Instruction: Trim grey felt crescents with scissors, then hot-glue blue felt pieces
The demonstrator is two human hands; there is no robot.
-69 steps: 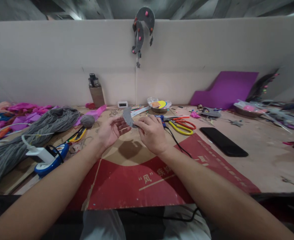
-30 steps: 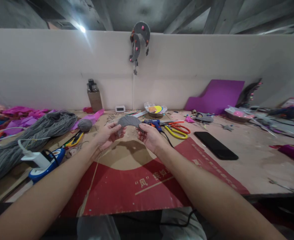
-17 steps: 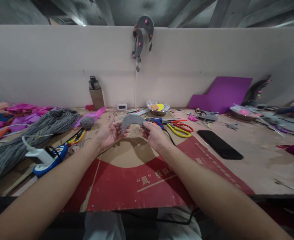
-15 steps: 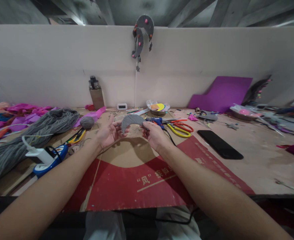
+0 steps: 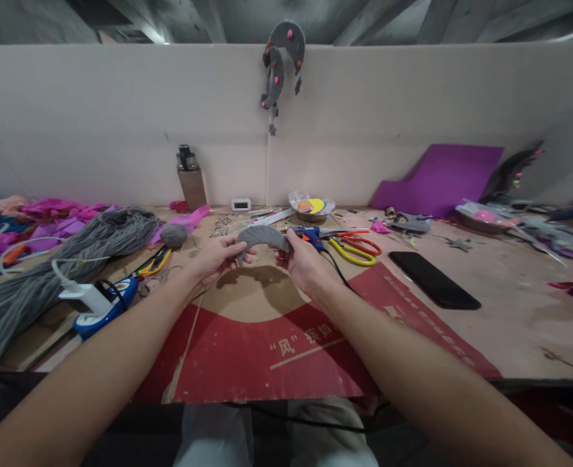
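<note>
Both ends of the crescent (image 5: 263, 234) are pinched: fingers of the left hand (image 5: 213, 259), looser before, now match the right hand (image 5: 309, 264).

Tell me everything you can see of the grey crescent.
The grey crescent is a thin, curved piece, finely ridged as if wrapped in yarn; no beads show on it. It is held above the cardboard, its arch upward. The left hand grips one end, the right hand the other, fingers partly covering both.

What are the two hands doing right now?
Left hand: closed on the grey crescent's left end.
Right hand: closed on its right end.
</note>
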